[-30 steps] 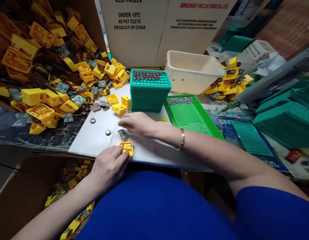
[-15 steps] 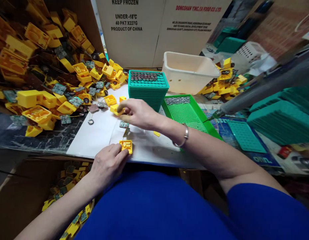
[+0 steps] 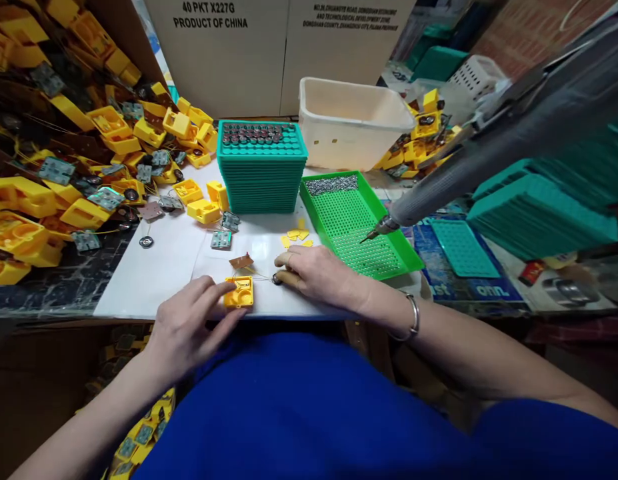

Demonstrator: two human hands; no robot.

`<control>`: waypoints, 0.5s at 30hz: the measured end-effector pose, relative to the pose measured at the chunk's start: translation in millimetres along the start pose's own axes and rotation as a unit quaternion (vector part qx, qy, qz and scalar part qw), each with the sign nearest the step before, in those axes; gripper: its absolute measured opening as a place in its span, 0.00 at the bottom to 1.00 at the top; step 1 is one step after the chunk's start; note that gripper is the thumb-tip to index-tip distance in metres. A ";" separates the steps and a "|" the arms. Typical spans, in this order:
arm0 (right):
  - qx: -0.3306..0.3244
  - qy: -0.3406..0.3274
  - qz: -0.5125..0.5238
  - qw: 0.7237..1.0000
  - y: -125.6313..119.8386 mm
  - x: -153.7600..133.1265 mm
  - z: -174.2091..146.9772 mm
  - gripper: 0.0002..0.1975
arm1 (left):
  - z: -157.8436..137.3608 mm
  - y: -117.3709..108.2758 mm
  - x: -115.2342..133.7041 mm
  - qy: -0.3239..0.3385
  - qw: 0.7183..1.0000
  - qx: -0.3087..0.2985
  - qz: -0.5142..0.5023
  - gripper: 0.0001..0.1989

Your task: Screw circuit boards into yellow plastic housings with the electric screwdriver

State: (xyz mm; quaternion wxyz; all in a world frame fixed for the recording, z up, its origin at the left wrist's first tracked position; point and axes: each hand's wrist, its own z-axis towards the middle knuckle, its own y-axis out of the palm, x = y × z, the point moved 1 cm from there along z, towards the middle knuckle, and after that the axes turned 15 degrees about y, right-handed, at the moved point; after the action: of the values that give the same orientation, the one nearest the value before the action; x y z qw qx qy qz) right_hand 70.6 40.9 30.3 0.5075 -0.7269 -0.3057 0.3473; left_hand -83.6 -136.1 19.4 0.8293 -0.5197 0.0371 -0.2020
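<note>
My left hand (image 3: 191, 320) grips a small yellow plastic housing (image 3: 245, 293) at the front edge of the white work surface (image 3: 183, 290). Just behind the housing sits a brown circuit board (image 3: 241, 262), tilted, with thin wires. The wires run right to a small round speaker (image 3: 277, 279), which my right hand (image 3: 313, 277) pinches between thumb and fingers low over the surface. Small yellow plastic pieces (image 3: 297, 235) lie beyond my right hand. Two grey-green circuit boards (image 3: 221, 240) rest farther back, near a yellow housing (image 3: 203, 211).
A teal tray stack (image 3: 261, 183) holds round parts on top. To its right are a green tray (image 3: 359, 220) with screws and a white bin (image 3: 356, 133). A power screwdriver (image 3: 423, 197) hangs over the green tray. Yellow housings (image 3: 19, 233) pile up on the left.
My right hand has left the yellow housing at the back, come nearer and right, and taken hold of the speaker. The wired board has shifted beside the held housing. The view has moved.
</note>
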 end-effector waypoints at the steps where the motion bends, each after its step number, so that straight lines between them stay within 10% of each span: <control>1: -0.008 -0.021 -0.006 1.000 0.3 0.6 -0.2 0.13 | -2.6 -1.3 -3.0 -0.022 1.000 -0.011 -0.010 0.18; 7: -0.025 -0.064 -0.049 0.996 4.9 -1.9 -3.3 0.12 | -8.2 4.8 -17.5 -0.086 0.993 -0.067 -0.048 0.22; 11: -0.005 -0.031 0.129 0.991 6.5 3.4 -3.8 0.09 | 3.8 10.3 -17.0 -0.117 0.988 -0.045 -0.093 0.15; 15: -0.102 0.033 0.519 0.848 6.0 12.7 -3.4 0.11 | 21.6 16.9 -8.1 -0.218 0.951 -0.018 -0.217 0.17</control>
State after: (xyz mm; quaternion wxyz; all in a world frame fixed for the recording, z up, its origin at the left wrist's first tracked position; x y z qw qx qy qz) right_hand 81.1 47.5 23.0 0.1859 -0.8381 0.0995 0.5032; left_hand -80.1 -108.4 13.2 0.7440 -0.5611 -0.2546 -0.2584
